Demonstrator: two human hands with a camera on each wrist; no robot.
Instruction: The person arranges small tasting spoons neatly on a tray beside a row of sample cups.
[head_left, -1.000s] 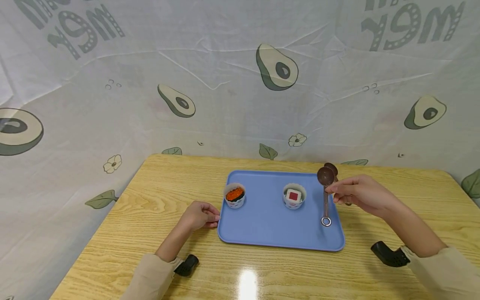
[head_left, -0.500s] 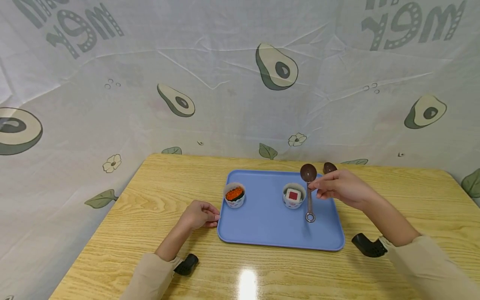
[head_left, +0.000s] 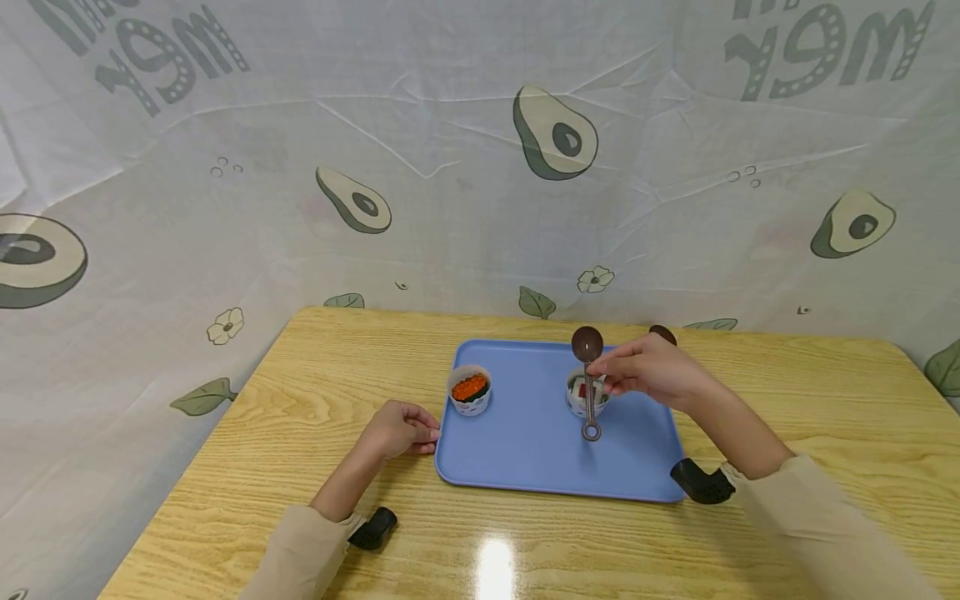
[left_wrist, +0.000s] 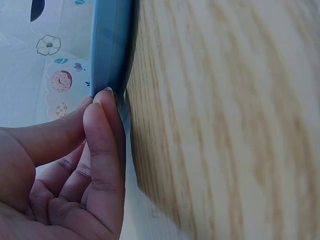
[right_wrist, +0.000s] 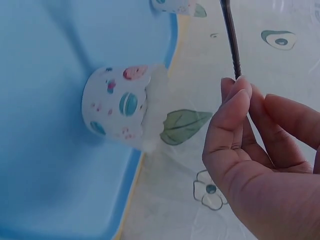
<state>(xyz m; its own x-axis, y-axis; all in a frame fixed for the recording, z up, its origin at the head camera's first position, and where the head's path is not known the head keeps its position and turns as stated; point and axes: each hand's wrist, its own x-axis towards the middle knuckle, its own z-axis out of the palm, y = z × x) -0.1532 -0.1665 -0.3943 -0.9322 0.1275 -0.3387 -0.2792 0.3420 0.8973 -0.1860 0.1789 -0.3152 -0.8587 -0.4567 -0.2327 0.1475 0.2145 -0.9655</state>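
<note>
Right hand (head_left: 651,372) pinches brown spoon (head_left: 589,393) over tray (head_left: 517,450); long axis nearly fore-and-aft, bowl (head_left: 587,343) pointing away, ringed end nearest. Left hand (head_left: 397,430) pinches tray's left rim.

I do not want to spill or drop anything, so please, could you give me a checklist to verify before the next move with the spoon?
1. Spoon held: ok, the right hand pinches its handle.
2. Tray held: ok, the left hand pinches its left edge.
3. Left cup upright on the tray: ok.
4. Right cup in full view: not ok, spoon and hand partly cover it.
5. Second brown utensil resting safely: cannot tell, the right hand hides most of it.
</note>
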